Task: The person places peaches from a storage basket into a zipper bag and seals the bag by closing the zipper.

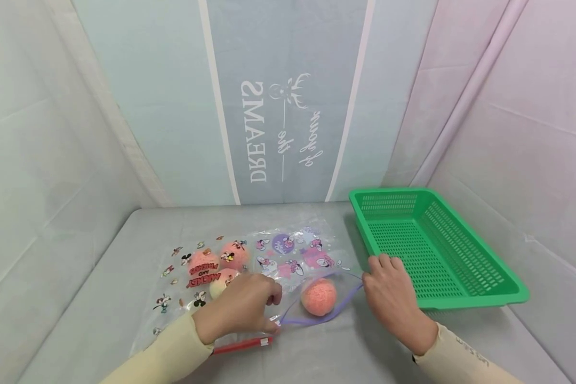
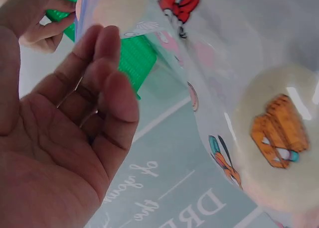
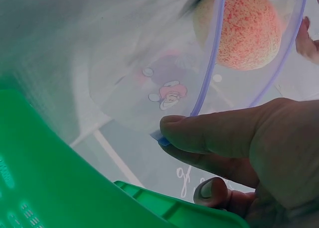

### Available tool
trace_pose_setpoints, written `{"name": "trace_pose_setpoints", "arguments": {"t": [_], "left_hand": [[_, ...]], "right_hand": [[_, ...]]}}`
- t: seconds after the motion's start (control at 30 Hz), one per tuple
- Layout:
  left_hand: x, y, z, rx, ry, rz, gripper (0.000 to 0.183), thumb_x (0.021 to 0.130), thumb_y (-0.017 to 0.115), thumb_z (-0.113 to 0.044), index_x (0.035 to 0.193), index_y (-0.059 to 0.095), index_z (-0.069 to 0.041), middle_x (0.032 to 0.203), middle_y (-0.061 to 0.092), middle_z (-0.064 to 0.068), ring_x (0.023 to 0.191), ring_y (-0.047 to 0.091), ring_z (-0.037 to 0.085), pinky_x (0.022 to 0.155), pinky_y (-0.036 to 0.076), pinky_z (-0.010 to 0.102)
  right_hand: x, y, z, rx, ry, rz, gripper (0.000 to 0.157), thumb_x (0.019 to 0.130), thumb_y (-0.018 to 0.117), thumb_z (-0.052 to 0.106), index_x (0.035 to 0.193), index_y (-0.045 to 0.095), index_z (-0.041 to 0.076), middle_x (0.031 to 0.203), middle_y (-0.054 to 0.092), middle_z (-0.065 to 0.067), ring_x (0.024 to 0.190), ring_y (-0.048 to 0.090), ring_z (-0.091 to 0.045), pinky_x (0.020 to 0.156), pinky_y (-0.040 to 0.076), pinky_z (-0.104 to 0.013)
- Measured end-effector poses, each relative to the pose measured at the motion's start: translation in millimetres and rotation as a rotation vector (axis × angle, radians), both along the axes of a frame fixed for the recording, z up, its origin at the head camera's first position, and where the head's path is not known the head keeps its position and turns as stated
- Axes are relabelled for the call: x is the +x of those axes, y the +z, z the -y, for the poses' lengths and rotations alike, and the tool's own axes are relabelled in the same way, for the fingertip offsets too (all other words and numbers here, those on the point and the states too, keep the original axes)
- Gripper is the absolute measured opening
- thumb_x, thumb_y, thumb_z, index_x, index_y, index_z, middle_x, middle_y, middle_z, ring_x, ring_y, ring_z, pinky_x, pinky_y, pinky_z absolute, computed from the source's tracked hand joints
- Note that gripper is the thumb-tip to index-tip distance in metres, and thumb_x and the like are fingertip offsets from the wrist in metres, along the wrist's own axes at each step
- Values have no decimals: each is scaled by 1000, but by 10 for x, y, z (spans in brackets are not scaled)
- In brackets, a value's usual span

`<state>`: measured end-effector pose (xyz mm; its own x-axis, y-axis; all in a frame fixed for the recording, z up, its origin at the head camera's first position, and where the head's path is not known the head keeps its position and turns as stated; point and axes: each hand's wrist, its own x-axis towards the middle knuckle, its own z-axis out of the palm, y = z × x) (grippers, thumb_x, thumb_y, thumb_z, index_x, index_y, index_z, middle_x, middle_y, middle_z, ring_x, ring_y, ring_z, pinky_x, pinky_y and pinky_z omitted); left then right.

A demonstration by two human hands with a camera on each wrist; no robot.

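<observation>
A clear zip bag (image 1: pixel 293 261) with pink and purple cartoon prints lies in the middle, its purple-edged mouth spread apart. Between the zip edges sits a round, pink-speckled ball (image 1: pixel 319 297). My right hand (image 1: pixel 393 293) pinches the right corner of the mouth between thumb and index finger, as the right wrist view shows. At the opposite corner, my left hand (image 1: pixel 245 304) touches the bag edge with its thumb tip; its other fingers curve loosely, apart from the thumb. Partly behind that hand is another printed clear bag (image 1: pixel 173 298) with several similar balls (image 1: pixel 235 255) in it.
A green slotted basket (image 1: pixel 504 285) stands at the right, its near rim next to my right hand. A red strip (image 1: pixel 242 345) with a white end lies along the left bag's near edge. A lettered cloth (image 1: pixel 288 160) hangs behind the grey table surface (image 1: pixel 312 357).
</observation>
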<state>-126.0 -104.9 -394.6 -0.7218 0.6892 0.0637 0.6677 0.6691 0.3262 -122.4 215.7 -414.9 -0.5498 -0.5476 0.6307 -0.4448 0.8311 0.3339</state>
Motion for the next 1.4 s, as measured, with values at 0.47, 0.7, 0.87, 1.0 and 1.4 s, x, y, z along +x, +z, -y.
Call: {"name": "trace_pose_setpoints", "arguments": {"t": [0.47,0.7,0.87,1.0,1.4], "left_hand": [[144,-75,65,-55,-74,-172,13,75,87,-17,73,75,-21,70,63,-13,59,47,0,54,40,22],[178,-83,121,-2,-86,-228,28,75,79,-4,60,64,-22,60,51,-16,56,39,1,50,34,20],[196,-86,166,26,-75,-247,35,71,75,-2,55,53,-24,58,41,-17,54,35,2,47,30,20],[201,-100,200,54,-78,-260,34,70,75,-2,55,53,-23,58,41,-16,55,35,1,48,30,19],[218,-81,288,148,-81,-201,20,76,77,-5,67,72,-23,68,60,-19,61,46,-5,55,40,18]], "right_hand": [[17,-11,-28,-3,2,7,45,84,40,-10,50,24,14,65,31,-9,59,28,-27,57,25,-39],[91,-14,-32,19,32,-17,44,84,35,-10,49,23,14,65,27,-7,61,22,-25,57,24,-38],[162,-38,-41,77,18,21,44,87,33,-5,47,27,13,67,29,-8,64,24,-26,60,25,-39],[231,-65,-57,144,-13,64,42,87,38,-1,49,28,11,69,29,-8,68,27,-29,63,26,-40],[344,-145,-91,175,-2,63,37,85,35,2,50,31,8,72,30,-11,74,32,-34,70,31,-47]]}}
